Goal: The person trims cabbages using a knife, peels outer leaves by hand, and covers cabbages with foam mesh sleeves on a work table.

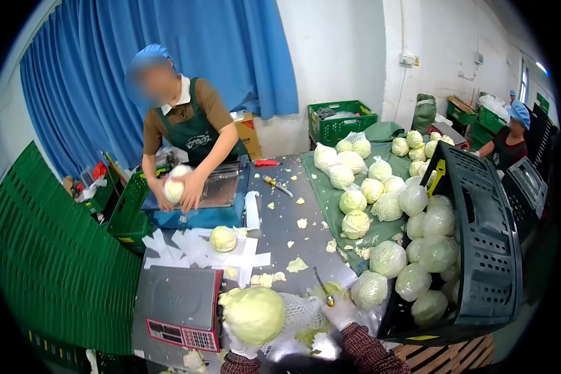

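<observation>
My left hand (242, 346), in a white glove, holds a large pale green cabbage (254, 315) from below and the side. The cabbage hides most of its fingers. In my right hand (340, 313), also gloved, is a small knife (328, 295), its thin dark blade pointing away from me. A white mesh net (300, 311) stretches between the cabbage and my right hand; whether the hand grips it too, I cannot tell. Loose cabbage leaves lie beneath and beside that hand. Just left of the cabbage sits a digital scale (179, 296) with a red-edged keypad.
A tipped dark crate (489, 243) with plastic-wrapped cabbages stands at right. Netted cabbages (353, 162) lie on a green cloth (321, 187). Across the table, a co-worker (193, 124) handles a cabbage (177, 184) over a wrapping machine (221, 215). Another knife (278, 186) lies mid-table.
</observation>
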Available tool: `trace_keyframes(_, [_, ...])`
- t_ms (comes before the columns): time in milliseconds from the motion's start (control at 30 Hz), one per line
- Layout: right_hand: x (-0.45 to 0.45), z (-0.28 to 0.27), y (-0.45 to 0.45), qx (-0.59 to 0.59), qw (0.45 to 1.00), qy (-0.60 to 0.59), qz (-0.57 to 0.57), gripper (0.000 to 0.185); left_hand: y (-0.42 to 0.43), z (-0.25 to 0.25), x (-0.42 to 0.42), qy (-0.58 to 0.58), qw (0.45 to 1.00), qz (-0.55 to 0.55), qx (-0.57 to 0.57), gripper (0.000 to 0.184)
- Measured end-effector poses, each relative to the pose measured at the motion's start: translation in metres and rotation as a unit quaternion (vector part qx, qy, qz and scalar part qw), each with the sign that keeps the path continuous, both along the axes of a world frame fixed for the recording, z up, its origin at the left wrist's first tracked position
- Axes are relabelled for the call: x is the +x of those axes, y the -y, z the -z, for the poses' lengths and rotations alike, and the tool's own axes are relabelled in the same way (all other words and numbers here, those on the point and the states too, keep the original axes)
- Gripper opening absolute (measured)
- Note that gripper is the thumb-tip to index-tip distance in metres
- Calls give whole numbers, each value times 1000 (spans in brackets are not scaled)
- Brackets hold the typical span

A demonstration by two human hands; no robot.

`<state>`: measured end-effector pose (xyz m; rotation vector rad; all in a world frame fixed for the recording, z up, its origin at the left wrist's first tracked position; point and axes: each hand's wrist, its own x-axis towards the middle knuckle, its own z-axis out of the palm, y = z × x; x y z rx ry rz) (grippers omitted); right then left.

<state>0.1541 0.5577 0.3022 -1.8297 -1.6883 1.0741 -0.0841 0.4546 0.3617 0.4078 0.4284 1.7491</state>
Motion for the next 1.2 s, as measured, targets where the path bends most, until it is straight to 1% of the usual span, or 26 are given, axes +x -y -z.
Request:
trace_keyframes(33, [3,-8,3,90,995,52,-1,39,6,9,1,-10,1000,11,-24,67])
trace_keyframes(67, [6,-20,8,177,979,103,-2,40,16,25,1,-31,996,27,-83,65])
trace_keyframes(100, [5,-50,14,174,981,81,-11,42,21,50,-1,-24,995,24,-90,65])
trace_keyframes(133, [4,-62,19,168,982,89,-16,42,22,81,-1,-78,983,23,-164,67])
trace_keyframes(167, [4,-69,24,71,996,3,-57,47,26,100,5,-128,963,25,-236,71])
trace_keyframes(200, [2,-73,30,-26,992,-83,-90,52,28,102,16,-119,963,27,-240,71])
trace_keyframes(267, [-14,-27,48,59,978,-131,-151,62,25,93,41,-264,914,-96,-293,78])
trace_keyframes(300, [-22,-21,50,55,979,-124,-150,62,26,91,50,-259,914,-120,-290,87])
trace_keyframes(333, [-31,-16,54,35,982,-130,-134,67,31,98,50,-255,914,-116,-295,87])
trace_keyframes(367, [-33,-13,62,14,983,-136,-120,73,39,108,43,-387,881,-89,-256,88])
trace_keyframes(400, [-32,-15,63,11,984,-133,-121,73,44,114,34,-510,832,-63,-209,89])
trace_keyframes(433, [-32,-20,62,-1,986,-108,-126,76,49,65,25,-638,747,-12,-185,94])
trace_keyframes(467, [-32,-23,60,-12,988,-85,-130,80,42,15,12,-638,747,-12,-186,94])
trace_keyframes(500, [-29,-19,58,-17,986,-42,-162,85,32,-33,-1,-692,630,174,-307,97])
trace_keyframes(567, [-31,-12,55,-20,983,-19,-180,86,30,-50,-18,-699,470,349,-411,101])
trace_keyframes(633, [-34,-8,54,-24,978,3,-205,86,33,-25,-29,-857,459,91,-213,115])
trace_keyframes(667, [-35,-8,52,-34,981,-32,-189,83,28,0,-25,-856,460,88,-218,115])
trace_keyframes(733, [-32,-21,50,-39,982,-65,-174,80,9,47,-3,-769,635,60,-55,119])
trace_keyframes(800, [-22,-54,55,86,985,-37,-141,66,1,45,9,-765,640,39,-51,120])
trace_keyframes(833, [-13,-42,60,190,971,10,-145,54,0,45,15,-760,647,25,-55,121])
trace_keyframes(867, [-6,-38,71,182,973,15,-143,54,2,45,24,-756,651,32,-57,121])
trace_keyframes(933, [4,-45,84,203,953,55,-219,48,-5,42,38,-793,601,-15,-99,123])
trace_keyframes(967, [5,-52,90,230,939,75,-243,50,-8,39,43,-777,621,-22,-107,121])
trace_keyframes(1067, [3,-36,103,228,939,125,-225,54,-19,48,52,-753,650,-13,-97,118])
trace_keyframes(1133, [3,-33,106,228,943,119,-212,56,-17,46,61,-763,636,-22,-112,117])
trace_keyframes(1200, [3,-27,104,195,945,160,-206,56,-17,46,64,-787,600,-37,-137,116])
